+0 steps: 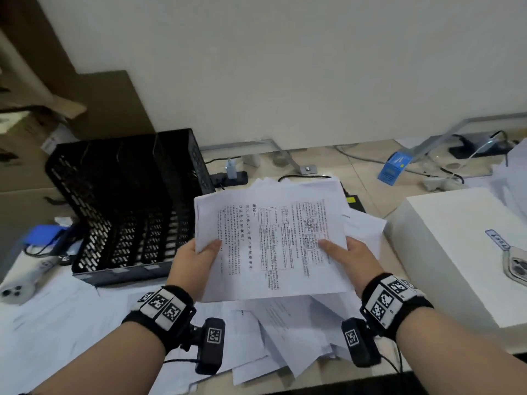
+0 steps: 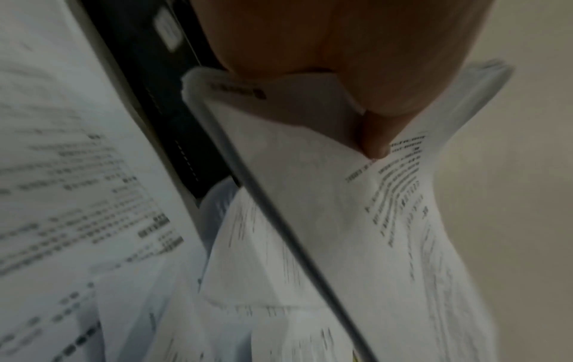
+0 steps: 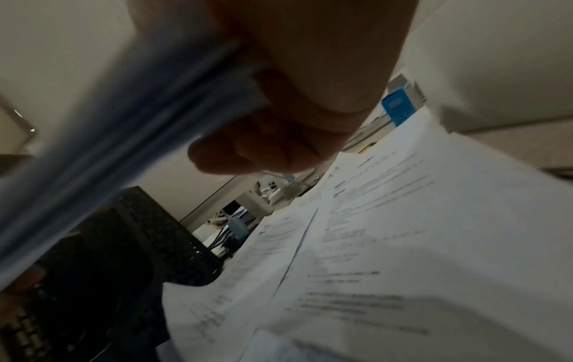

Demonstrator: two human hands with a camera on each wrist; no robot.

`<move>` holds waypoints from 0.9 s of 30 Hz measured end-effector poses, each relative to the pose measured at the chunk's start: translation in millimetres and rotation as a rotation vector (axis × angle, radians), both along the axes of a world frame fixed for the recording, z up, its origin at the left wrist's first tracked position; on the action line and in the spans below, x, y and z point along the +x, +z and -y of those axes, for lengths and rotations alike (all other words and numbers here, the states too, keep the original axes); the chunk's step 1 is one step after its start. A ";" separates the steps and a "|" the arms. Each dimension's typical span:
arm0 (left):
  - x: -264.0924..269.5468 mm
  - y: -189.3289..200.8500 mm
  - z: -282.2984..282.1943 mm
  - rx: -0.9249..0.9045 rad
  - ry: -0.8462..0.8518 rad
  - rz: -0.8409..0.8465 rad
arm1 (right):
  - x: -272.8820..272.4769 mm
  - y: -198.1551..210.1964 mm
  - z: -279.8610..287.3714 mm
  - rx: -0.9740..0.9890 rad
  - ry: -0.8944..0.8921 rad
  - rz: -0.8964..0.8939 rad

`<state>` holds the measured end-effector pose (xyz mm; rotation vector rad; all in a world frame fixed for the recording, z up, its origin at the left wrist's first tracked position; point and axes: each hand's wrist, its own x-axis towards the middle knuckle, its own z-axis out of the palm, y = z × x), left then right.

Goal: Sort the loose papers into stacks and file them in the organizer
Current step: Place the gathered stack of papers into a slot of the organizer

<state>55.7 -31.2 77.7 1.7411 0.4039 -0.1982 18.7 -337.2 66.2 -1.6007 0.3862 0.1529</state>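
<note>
I hold a stack of printed white papers (image 1: 273,240) above the desk with both hands. My left hand (image 1: 196,260) grips its left edge, thumb on top. On the opposite edge my right hand (image 1: 348,258) grips the same way. In the left wrist view the stack of papers (image 2: 310,196) is pinched under my left hand (image 2: 356,85). The right wrist view shows the stack's blurred edge (image 3: 124,147) in my right hand (image 3: 294,110). A black mesh organizer (image 1: 128,206) with upright slots stands to the left, empty as far as I can see. More loose papers (image 1: 285,337) lie below the stack.
A white box (image 1: 456,252) sits at the right with a phone (image 1: 516,266) on it. Behind are cables, a power strip (image 1: 231,178) and a blue box (image 1: 395,168). Cardboard boxes (image 1: 34,124) stand at the far left, with blue items and a white device (image 1: 17,289) beside the organizer.
</note>
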 end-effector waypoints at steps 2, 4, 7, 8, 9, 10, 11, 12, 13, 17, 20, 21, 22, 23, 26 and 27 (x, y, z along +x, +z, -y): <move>-6.2 4.6 -23.2 -0.020 0.079 -0.006 | 5.9 -1.7 -18.4 0.038 0.103 -0.046; -10.0 5.7 -42.0 -0.017 0.129 -0.038 | 11.3 0.6 -37.9 0.011 0.187 -0.049; -16.9 2.7 -80.2 -0.025 0.211 -0.081 | 22.4 14.5 -80.4 -0.069 0.274 0.017; -16.9 -0.2 -86.8 -0.015 0.215 -0.089 | 25.0 19.1 -88.7 -0.074 0.285 0.034; -18.7 -1.1 -96.2 -0.009 0.224 -0.090 | 28.7 24.9 -101.4 -0.077 0.305 0.046; -20.5 -3.5 -112.8 -0.017 0.257 -0.085 | 35.1 29.3 -121.1 -0.077 0.339 0.059; -21.2 -6.9 -127.6 -0.034 0.284 -0.086 | 41.2 32.1 -137.9 -0.078 0.361 0.071; -21.2 -11.8 -140.6 -0.046 0.306 -0.090 | 47.3 34.7 -153.0 -0.080 0.376 0.083; -21.8 -16.6 -153.8 -0.054 0.329 -0.097 | 53.0 37.5 -168.4 -0.086 0.390 0.092; -22.0 -19.6 -199.2 0.015 0.349 -0.147 | 76.4 41.7 -230.1 -0.162 0.454 0.111; -17.1 -16.2 -233.7 0.171 0.307 -0.166 | 92.1 53.7 -276.2 -0.194 0.528 0.129; -14.1 -16.4 -243.1 0.230 0.271 -0.170 | 96.2 60.4 -287.3 -0.189 0.560 0.136; -10.3 -16.8 -255.1 0.275 0.225 -0.172 | 101.1 67.9 -300.8 -0.170 0.595 0.136; -5.5 -18.2 -266.4 0.310 0.166 -0.178 | 105.3 77.2 -312.8 -0.141 0.632 0.136; 11.2 -14.7 -289.3 0.407 -0.022 -0.179 | 116.7 100.9 -346.1 -0.040 0.743 0.156; 18.0 -14.0 -296.4 0.427 -0.075 -0.178 | 121.1 105.7 -358.5 -0.031 0.765 0.171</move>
